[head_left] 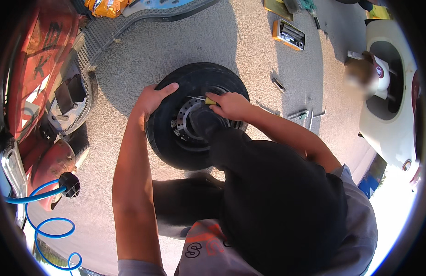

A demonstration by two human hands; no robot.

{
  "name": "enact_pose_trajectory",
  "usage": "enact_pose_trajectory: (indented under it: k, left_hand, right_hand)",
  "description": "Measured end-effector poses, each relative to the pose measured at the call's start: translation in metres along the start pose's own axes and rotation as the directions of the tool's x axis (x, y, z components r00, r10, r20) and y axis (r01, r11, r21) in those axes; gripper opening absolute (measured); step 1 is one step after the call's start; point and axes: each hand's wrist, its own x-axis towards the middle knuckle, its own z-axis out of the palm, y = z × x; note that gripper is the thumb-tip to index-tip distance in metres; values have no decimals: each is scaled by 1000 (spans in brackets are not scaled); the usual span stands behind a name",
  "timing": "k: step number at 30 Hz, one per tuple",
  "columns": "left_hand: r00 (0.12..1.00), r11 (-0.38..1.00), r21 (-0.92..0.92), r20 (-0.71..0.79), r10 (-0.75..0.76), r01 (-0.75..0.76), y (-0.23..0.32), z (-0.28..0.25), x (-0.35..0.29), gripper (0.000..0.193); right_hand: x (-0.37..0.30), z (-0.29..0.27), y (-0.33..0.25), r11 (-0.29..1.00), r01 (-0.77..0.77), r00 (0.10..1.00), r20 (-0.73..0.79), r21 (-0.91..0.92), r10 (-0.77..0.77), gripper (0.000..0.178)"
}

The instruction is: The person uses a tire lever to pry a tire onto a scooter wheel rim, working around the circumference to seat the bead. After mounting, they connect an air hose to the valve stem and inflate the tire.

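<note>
Wheel [163, 131] on ground before person, drilled metal disc [183, 120] toward camera. Left hand [154, 99] clamped on tyre's upper-left edge, thumb along sidewall, other fingers mostly hidden. Right hand [233, 106] clamped on yellow-handled tool [210, 100], thin shaft over wheel, pointing left. Farther right: metal tools [311, 118], small metal piece [278, 85], then orange-sided box [289, 43] holding metal parts.

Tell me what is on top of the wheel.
The left hand touches the wheel; the right hand holds a yellow-handled tool over it. A large black shape covers the wheel's lower right, so nothing there shows.
</note>
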Motion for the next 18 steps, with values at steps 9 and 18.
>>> enact_pose_trajectory:
  k: [9,18]
  left_hand:
    - [999,997,55,-14,52,-51,-3,-1,2,73]
    - [856,840,539,-460,236,58,-39,15,-24,92]
  right_hand:
    - [11,-8,-32,996,-90,996,20,-17,90,48]
    - [-13,-26,-58,935,188,912,-407,300,-52,35]
